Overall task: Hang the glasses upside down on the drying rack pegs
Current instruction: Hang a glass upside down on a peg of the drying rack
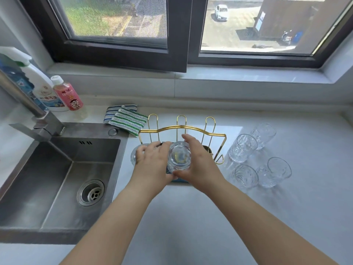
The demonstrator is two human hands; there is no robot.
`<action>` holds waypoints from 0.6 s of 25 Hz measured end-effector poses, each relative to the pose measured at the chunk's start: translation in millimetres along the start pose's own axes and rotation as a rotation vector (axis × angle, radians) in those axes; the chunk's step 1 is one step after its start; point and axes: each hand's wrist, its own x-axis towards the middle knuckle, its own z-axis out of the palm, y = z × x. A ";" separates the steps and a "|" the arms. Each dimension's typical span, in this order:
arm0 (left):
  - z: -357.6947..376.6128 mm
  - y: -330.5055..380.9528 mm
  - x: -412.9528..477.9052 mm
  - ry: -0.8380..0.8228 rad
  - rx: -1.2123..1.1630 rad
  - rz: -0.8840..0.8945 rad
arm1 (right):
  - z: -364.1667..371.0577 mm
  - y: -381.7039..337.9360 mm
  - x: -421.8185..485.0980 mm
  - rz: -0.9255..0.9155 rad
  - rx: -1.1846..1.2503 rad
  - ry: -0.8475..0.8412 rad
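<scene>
Pale grey worktop [191, 217] runs from the near edge to a windowsill, with a steel sink [57, 178] set in at the left. We note both forearms reaching forward from the near edge, and both hands wrapped around one clear glass [179, 157] held base-up, mouth-down, over the near row of the gold wire drying rack [181, 129]. The left hand [152, 163] cups its left side; the right hand [196, 163] grips its right side, fingers curled over the far rim of the base. A second glass [134, 156] appears just left of the left hand, largely hidden; we cannot tell whether it sits on a peg. Our judgement: the step in hand is lowering the inverted glass onto a peg, and it is best done by centring the mouth over the peg tip, keeping the glass vertical, and releasing only once it rests without rocking. Wet textured glass may slip, so the two-handed hold is sound. To the right, four upright glasses [243, 148] wait on the worktop, well apart from the rack. Farther back, three tall pegs [181, 123] stand bare, with striped cloths [126, 119] and bottles [66, 92] behind.
</scene>
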 end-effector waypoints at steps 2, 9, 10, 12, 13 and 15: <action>1.7 -0.5 2.6 -0.028 0.043 0.001 | 3.0 3.1 0.1 0.022 0.010 -0.026; 4.8 -2.9 4.4 -0.043 0.133 0.010 | 5.3 8.7 -0.5 0.048 0.057 -0.029; 4.7 -2.7 4.4 -0.043 0.136 0.008 | 5.5 8.8 -0.8 0.052 0.056 -0.023; 4.9 -1.3 3.6 -0.036 0.140 -0.001 | 5.3 8.4 -1.5 0.058 0.055 -0.012; 4.9 -0.5 3.5 -0.036 0.139 -0.004 | 4.6 7.7 -2.3 0.059 0.052 -0.010; 3.2 1.6 1.9 -0.060 0.145 -0.008 | 2.8 5.3 -4.6 0.055 0.041 -0.016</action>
